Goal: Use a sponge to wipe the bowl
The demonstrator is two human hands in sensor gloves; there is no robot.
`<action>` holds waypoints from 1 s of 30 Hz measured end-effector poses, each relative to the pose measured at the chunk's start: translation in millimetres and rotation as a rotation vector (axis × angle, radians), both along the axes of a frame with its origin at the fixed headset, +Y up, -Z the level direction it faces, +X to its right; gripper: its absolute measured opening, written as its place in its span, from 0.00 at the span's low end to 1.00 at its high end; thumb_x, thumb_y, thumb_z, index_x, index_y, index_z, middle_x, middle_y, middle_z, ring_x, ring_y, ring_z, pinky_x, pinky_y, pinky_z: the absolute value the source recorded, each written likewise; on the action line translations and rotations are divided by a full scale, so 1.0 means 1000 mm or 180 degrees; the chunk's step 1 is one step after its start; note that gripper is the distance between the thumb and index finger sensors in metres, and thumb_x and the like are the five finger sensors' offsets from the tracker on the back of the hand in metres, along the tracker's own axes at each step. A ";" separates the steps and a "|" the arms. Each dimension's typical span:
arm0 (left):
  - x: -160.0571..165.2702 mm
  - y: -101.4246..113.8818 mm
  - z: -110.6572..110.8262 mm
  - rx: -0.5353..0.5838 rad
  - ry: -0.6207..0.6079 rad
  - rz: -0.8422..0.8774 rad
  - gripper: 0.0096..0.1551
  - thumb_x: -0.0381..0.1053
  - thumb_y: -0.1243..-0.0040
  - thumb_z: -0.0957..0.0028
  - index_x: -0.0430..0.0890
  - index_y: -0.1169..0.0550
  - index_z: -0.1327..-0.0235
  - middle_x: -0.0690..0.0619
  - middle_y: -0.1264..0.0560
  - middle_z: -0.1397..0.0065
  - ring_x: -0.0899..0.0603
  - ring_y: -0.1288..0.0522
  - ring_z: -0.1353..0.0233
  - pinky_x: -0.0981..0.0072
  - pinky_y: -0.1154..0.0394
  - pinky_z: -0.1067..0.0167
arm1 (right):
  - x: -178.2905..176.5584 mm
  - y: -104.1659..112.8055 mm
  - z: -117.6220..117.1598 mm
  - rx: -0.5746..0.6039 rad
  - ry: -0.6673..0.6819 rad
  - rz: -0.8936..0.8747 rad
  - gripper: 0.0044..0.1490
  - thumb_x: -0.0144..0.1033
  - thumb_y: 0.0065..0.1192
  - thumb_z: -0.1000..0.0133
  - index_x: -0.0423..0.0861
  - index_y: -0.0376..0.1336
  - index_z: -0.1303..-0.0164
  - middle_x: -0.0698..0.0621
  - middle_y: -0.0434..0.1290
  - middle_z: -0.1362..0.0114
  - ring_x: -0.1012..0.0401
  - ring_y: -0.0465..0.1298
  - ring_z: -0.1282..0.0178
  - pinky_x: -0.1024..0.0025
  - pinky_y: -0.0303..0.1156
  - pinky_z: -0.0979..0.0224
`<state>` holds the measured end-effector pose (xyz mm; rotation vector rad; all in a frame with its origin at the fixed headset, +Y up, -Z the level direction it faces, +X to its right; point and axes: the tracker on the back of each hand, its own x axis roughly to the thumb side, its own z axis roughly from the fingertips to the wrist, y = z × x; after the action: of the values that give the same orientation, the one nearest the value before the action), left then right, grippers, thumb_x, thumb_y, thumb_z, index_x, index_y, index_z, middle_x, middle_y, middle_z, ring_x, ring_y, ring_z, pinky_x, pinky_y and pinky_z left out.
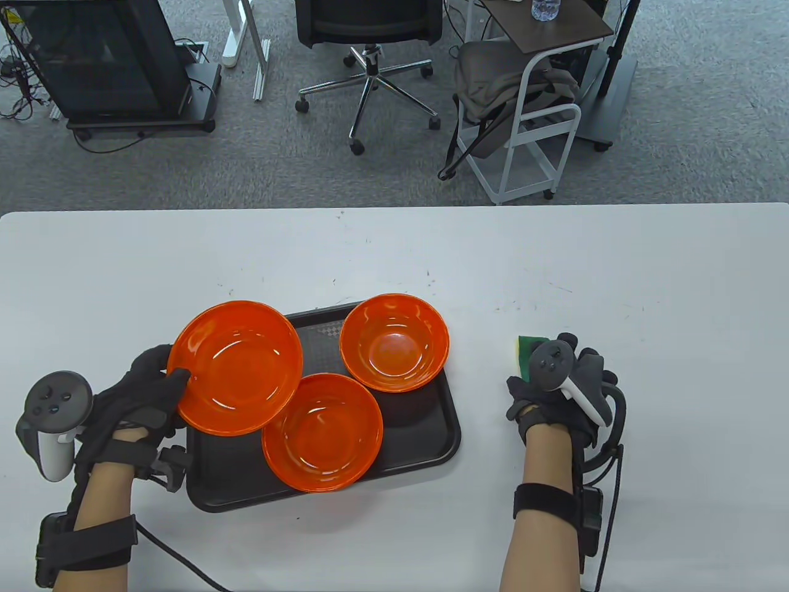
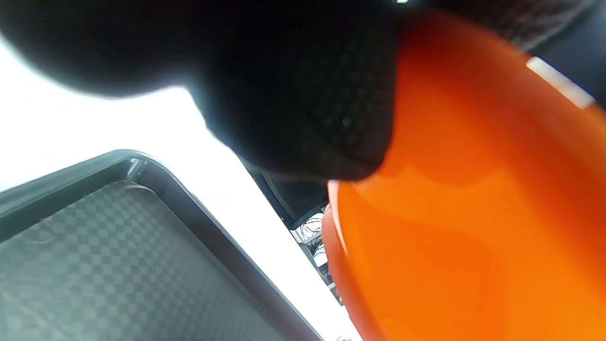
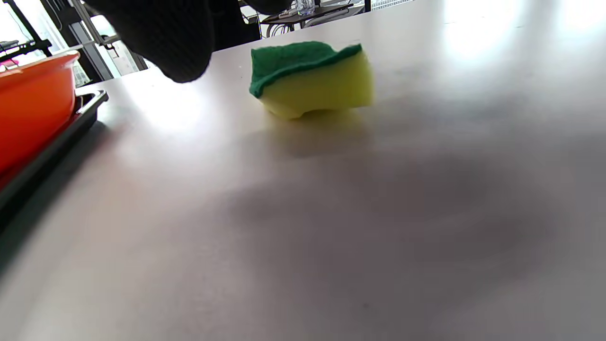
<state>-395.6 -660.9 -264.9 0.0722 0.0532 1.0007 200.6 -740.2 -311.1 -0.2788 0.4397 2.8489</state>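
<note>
Three orange bowls sit on a black tray (image 1: 425, 425). My left hand (image 1: 167, 372) grips the left bowl (image 1: 237, 367) by its rim, thumb on the inside; the bowl overhangs the tray's left edge. In the left wrist view the gloved thumb (image 2: 303, 94) presses on the bowl (image 2: 473, 213) above the tray (image 2: 118, 246). My right hand (image 1: 548, 385) hovers over a yellow-and-green sponge (image 1: 527, 353) on the table right of the tray. In the right wrist view the sponge (image 3: 312, 78) lies free on the table, with a fingertip (image 3: 165, 42) above and left of it, not touching.
The other two bowls are at the tray's back right (image 1: 394, 342) and front middle (image 1: 322, 431). The white table (image 1: 647, 277) stretches wide to the right and back. An office chair and a cart stand on the floor beyond the far edge.
</note>
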 end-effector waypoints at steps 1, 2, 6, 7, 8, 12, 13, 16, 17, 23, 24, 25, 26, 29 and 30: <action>0.000 0.000 0.000 0.0003 0.0002 0.0006 0.35 0.57 0.29 0.50 0.41 0.26 0.35 0.50 0.13 0.64 0.50 0.12 0.77 0.70 0.14 0.81 | 0.000 -0.005 -0.006 -0.0047 0.0029 0.0109 0.47 0.56 0.61 0.35 0.50 0.40 0.19 0.38 0.31 0.14 0.29 0.36 0.20 0.23 0.33 0.34; 0.000 0.001 0.001 0.0010 0.0004 0.0001 0.35 0.57 0.29 0.50 0.41 0.26 0.35 0.49 0.13 0.64 0.50 0.12 0.77 0.70 0.14 0.81 | 0.000 -0.006 -0.007 -0.0067 0.0041 0.0136 0.47 0.56 0.61 0.35 0.50 0.40 0.19 0.39 0.32 0.14 0.29 0.37 0.20 0.23 0.34 0.34; -0.001 0.002 0.001 0.0031 0.0003 -0.0014 0.35 0.57 0.29 0.50 0.41 0.26 0.35 0.49 0.13 0.64 0.50 0.12 0.77 0.70 0.14 0.81 | -0.002 -0.016 -0.019 -0.0207 0.0130 0.0275 0.46 0.55 0.64 0.36 0.51 0.43 0.19 0.39 0.37 0.13 0.29 0.48 0.18 0.22 0.38 0.33; -0.001 0.001 0.000 0.0027 -0.0002 -0.0006 0.35 0.57 0.29 0.50 0.41 0.26 0.35 0.49 0.13 0.64 0.50 0.12 0.77 0.70 0.14 0.81 | -0.003 -0.017 -0.021 -0.0216 0.0151 0.0328 0.46 0.55 0.64 0.36 0.50 0.43 0.19 0.38 0.39 0.13 0.30 0.51 0.18 0.22 0.40 0.32; -0.001 0.001 0.000 0.0024 -0.0005 0.0001 0.35 0.57 0.29 0.50 0.41 0.26 0.35 0.50 0.13 0.64 0.50 0.12 0.77 0.70 0.14 0.81 | -0.004 -0.019 -0.022 -0.0201 0.0173 0.0370 0.45 0.54 0.65 0.36 0.50 0.44 0.20 0.38 0.42 0.12 0.31 0.56 0.18 0.22 0.42 0.31; 0.000 0.001 0.000 0.0004 -0.0003 -0.0005 0.35 0.57 0.29 0.50 0.41 0.26 0.35 0.49 0.13 0.64 0.50 0.12 0.77 0.70 0.14 0.81 | -0.006 -0.018 -0.022 -0.0013 0.0231 0.0622 0.41 0.50 0.67 0.37 0.49 0.49 0.21 0.37 0.52 0.14 0.37 0.68 0.22 0.26 0.54 0.29; 0.000 0.001 0.000 0.0002 -0.0003 -0.0011 0.35 0.57 0.29 0.50 0.41 0.26 0.35 0.49 0.13 0.64 0.50 0.12 0.77 0.70 0.14 0.81 | -0.006 -0.018 -0.023 -0.0010 0.0242 0.0648 0.41 0.49 0.67 0.37 0.49 0.49 0.22 0.37 0.53 0.15 0.37 0.69 0.22 0.27 0.56 0.29; 0.000 0.000 -0.001 0.0002 -0.0010 -0.0022 0.35 0.57 0.29 0.50 0.41 0.26 0.35 0.50 0.13 0.64 0.50 0.12 0.77 0.70 0.14 0.81 | -0.008 -0.016 -0.022 0.0073 0.0275 0.0733 0.38 0.46 0.66 0.37 0.49 0.51 0.22 0.37 0.56 0.15 0.39 0.72 0.25 0.30 0.59 0.29; 0.000 0.000 -0.001 0.0000 -0.0013 -0.0021 0.35 0.57 0.29 0.50 0.41 0.26 0.35 0.50 0.13 0.64 0.50 0.12 0.77 0.70 0.14 0.81 | -0.008 -0.015 -0.022 0.0104 0.0278 0.0738 0.37 0.45 0.65 0.36 0.49 0.51 0.22 0.37 0.57 0.16 0.40 0.73 0.26 0.31 0.61 0.29; -0.001 -0.001 -0.001 0.0003 -0.0009 -0.0017 0.35 0.57 0.29 0.50 0.41 0.26 0.35 0.49 0.13 0.64 0.50 0.12 0.77 0.70 0.14 0.81 | -0.008 0.001 -0.016 0.0390 0.0304 0.0729 0.35 0.44 0.63 0.36 0.47 0.52 0.23 0.36 0.59 0.17 0.41 0.77 0.30 0.34 0.64 0.30; -0.001 -0.001 -0.001 0.0004 -0.0010 -0.0013 0.35 0.57 0.29 0.50 0.41 0.26 0.35 0.49 0.13 0.64 0.50 0.12 0.77 0.70 0.14 0.81 | -0.008 0.005 -0.014 0.0431 0.0302 0.0708 0.35 0.44 0.63 0.36 0.47 0.52 0.23 0.36 0.59 0.17 0.41 0.76 0.30 0.34 0.65 0.30; 0.000 -0.001 -0.001 0.0002 -0.0015 -0.0014 0.35 0.56 0.29 0.50 0.41 0.26 0.35 0.49 0.13 0.64 0.50 0.12 0.77 0.70 0.14 0.81 | -0.007 0.010 -0.010 0.0503 0.0299 0.0658 0.35 0.44 0.63 0.35 0.47 0.52 0.23 0.36 0.58 0.17 0.42 0.76 0.30 0.34 0.65 0.30; 0.000 -0.001 -0.001 0.0001 -0.0019 -0.0018 0.35 0.57 0.30 0.50 0.41 0.26 0.35 0.50 0.13 0.64 0.50 0.12 0.77 0.70 0.14 0.81 | -0.007 0.015 -0.007 0.0568 0.0299 0.0610 0.35 0.44 0.63 0.35 0.47 0.51 0.23 0.36 0.58 0.17 0.41 0.76 0.30 0.34 0.65 0.30; 0.001 -0.002 -0.002 -0.0003 -0.0029 -0.0042 0.35 0.57 0.30 0.50 0.41 0.26 0.35 0.49 0.14 0.64 0.50 0.12 0.77 0.70 0.14 0.81 | -0.007 0.029 0.004 0.0774 0.0256 0.0406 0.35 0.44 0.62 0.35 0.47 0.51 0.22 0.35 0.58 0.17 0.41 0.76 0.30 0.34 0.65 0.31; 0.001 -0.002 -0.002 -0.0003 -0.0030 -0.0051 0.35 0.57 0.30 0.50 0.41 0.26 0.35 0.50 0.14 0.64 0.50 0.12 0.77 0.70 0.14 0.81 | -0.008 0.036 0.011 0.0892 0.0222 0.0297 0.35 0.44 0.62 0.35 0.47 0.51 0.22 0.35 0.58 0.17 0.41 0.76 0.30 0.35 0.65 0.31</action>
<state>-395.1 -663.3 -266.5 0.0669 0.0445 0.9850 192.7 -704.6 -300.0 -0.1505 0.0373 2.9696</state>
